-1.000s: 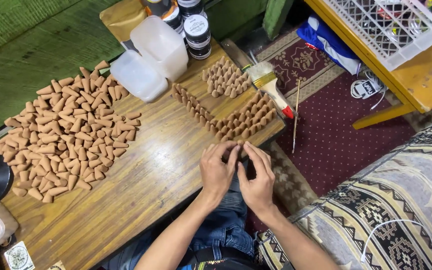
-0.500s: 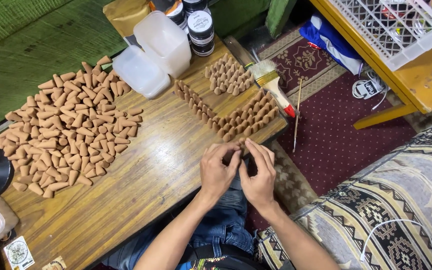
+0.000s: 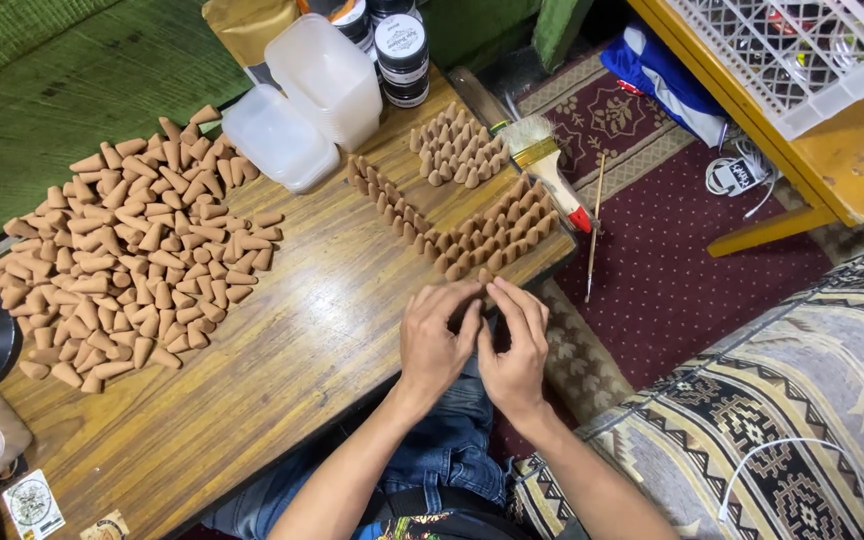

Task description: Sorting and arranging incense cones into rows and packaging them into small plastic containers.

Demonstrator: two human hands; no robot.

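the left hand (image 3: 435,343) and the right hand (image 3: 514,350) are close together at the near edge of the wooden bench (image 3: 282,360). their fingertips meet around a small brown cone (image 3: 484,275) at the end of the rows. the fingers hide most of it, so i cannot tell which hand pinches it. both hands are bent, not spread flat.

just past the hands stand rows of cones (image 3: 492,235), points up, side by side. a thin line of cones (image 3: 382,200) runs off from them toward the back. a small bunch of standing cones (image 3: 457,150) sits farther back.

on the left side of the bench lies a big pile of cones (image 3: 132,250), tipped over every which way, well apart from the hands.

near the back are clear plastic tubs (image 3: 302,100) and black jars (image 3: 402,55) with white lids. a paint brush (image 3: 547,170) with a red handle lies at the right edge of the bench. a thin stick (image 3: 592,225) lies on the red rug (image 3: 672,270) beside it.
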